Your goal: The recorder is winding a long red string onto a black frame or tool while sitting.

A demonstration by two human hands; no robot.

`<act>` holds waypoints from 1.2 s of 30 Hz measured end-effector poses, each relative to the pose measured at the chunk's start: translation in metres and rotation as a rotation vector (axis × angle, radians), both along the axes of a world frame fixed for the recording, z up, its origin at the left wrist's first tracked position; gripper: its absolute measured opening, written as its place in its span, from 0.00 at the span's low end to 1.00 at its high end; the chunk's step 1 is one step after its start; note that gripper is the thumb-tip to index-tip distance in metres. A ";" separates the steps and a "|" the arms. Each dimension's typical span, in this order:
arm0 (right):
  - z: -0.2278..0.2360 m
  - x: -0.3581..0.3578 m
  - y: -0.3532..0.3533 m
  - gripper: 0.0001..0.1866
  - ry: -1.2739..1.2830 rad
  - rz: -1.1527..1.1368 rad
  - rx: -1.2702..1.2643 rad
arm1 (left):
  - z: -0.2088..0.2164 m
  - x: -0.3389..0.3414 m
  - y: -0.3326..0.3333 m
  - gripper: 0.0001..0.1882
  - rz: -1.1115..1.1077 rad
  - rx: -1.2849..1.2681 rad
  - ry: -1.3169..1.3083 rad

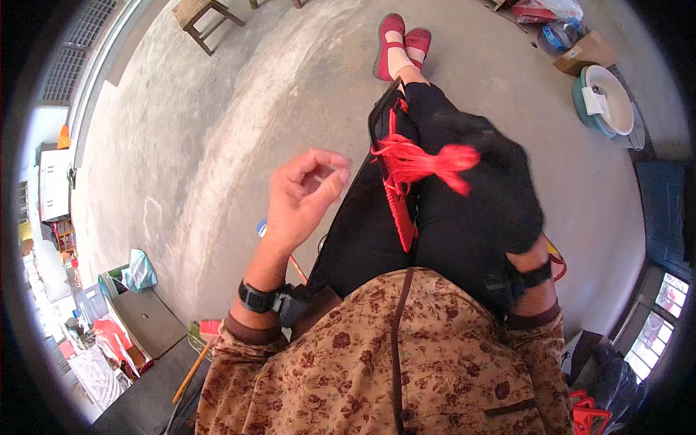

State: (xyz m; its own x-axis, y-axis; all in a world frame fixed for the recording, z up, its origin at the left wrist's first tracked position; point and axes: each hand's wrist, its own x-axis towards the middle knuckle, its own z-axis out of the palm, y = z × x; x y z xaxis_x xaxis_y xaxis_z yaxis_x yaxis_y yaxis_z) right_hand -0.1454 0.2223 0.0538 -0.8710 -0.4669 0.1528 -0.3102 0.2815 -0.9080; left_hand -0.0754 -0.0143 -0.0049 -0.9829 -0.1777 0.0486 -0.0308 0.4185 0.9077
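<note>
My left hand (308, 197) is raised to the left of my thighs, slightly blurred. Its fingers curl toward the thumb in a pinch, and anything thin between the tips is too small to make out. Across my lap lies a loose bundle of red yarn (428, 163), its strands spreading to the right. Under it, a narrow red strip with a ridged edge (399, 214) runs along the black trousers (471, 210). My right hand (529, 259) shows only at the wrist, beside my right thigh; black cloth hides its fingers.
A wooden stool (206, 22) stands at the far left on the concrete floor. Basins (607, 101) and a cardboard box (586, 52) sit at the far right. To the near left are a dark bench (148, 319) and a stick (190, 373); a blue door panel (663, 210) is at right.
</note>
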 end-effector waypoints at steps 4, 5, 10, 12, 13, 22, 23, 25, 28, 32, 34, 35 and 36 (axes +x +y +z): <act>0.019 0.037 0.029 0.15 -0.207 0.080 -0.203 | 0.012 0.013 0.017 0.17 -0.424 1.007 -0.372; 0.019 0.045 0.034 0.15 -0.247 0.103 -0.229 | 0.011 0.014 0.026 0.21 -0.550 1.255 -0.350; -0.003 0.055 0.042 0.12 -0.394 0.106 -0.281 | -0.001 0.023 0.035 0.20 -0.406 1.886 -0.220; -0.022 0.047 0.035 0.11 -0.402 0.088 -0.237 | -0.005 0.031 0.028 0.20 -0.345 1.937 -0.289; -0.032 0.042 0.028 0.11 -0.392 0.090 -0.203 | -0.005 0.040 0.025 0.20 -0.155 1.855 -0.385; -0.096 0.028 -0.028 0.16 -0.464 0.067 0.369 | 0.001 0.085 0.007 0.12 0.068 1.053 -0.588; -0.097 0.026 -0.023 0.16 -0.489 0.046 0.323 | 0.003 0.087 0.007 0.12 0.033 1.068 -0.596; -0.094 0.020 -0.005 0.16 -0.523 -0.035 0.169 | 0.008 0.087 0.007 0.12 -0.003 1.088 -0.601; -0.079 0.013 0.027 0.17 -0.502 -0.177 -0.028 | 0.013 0.074 0.011 0.13 -0.086 1.188 -0.657; -0.052 -0.006 0.043 0.17 -0.213 -0.305 -0.011 | 0.018 0.035 0.011 0.15 -0.363 1.298 -0.244; -0.045 -0.019 0.034 0.17 0.099 -0.297 0.209 | 0.020 0.022 0.014 0.16 0.005 1.218 -0.085; -0.045 -0.025 0.024 0.17 0.241 -0.272 0.296 | 0.019 0.012 0.013 0.16 0.002 1.187 -0.092; -0.048 -0.031 0.012 0.18 0.228 -0.286 0.353 | 0.015 0.004 0.013 0.17 -0.029 1.051 -0.149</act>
